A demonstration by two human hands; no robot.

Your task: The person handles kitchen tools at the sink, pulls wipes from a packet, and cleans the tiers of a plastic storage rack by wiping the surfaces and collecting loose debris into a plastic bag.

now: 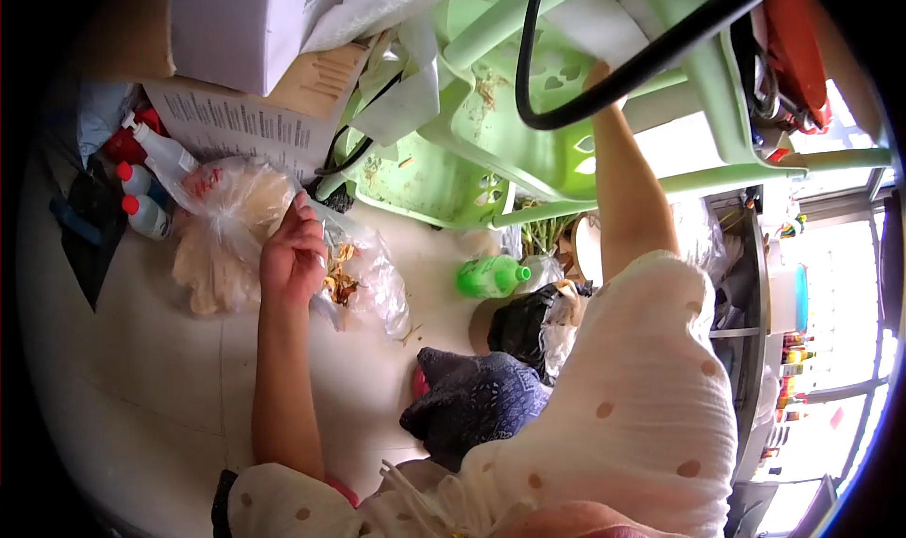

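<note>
My left hand [294, 255] has its fingers curled at the edge of a clear plastic bag [382, 288] with dry brown and orange scraps [340, 276] in it. Beside that hand lies a fuller, knotted plastic bag [231, 208] with pale brown contents. My right arm stretches up to a light green plastic rack [528, 146] with heart-shaped holes and dry bits scattered on its shelves. A black loop [566, 118] passes in front of my right hand [604, 80], and its fingers are mostly hidden against the rack.
A green bottle [486, 277] lies on the tiled floor near a black bag [524, 326]. White bottles with red caps [142, 215] stand at the left. A white box [231, 28] and a printed sheet [241, 123] are at the upper left. Shelving with several bottles [793, 368] is at the right.
</note>
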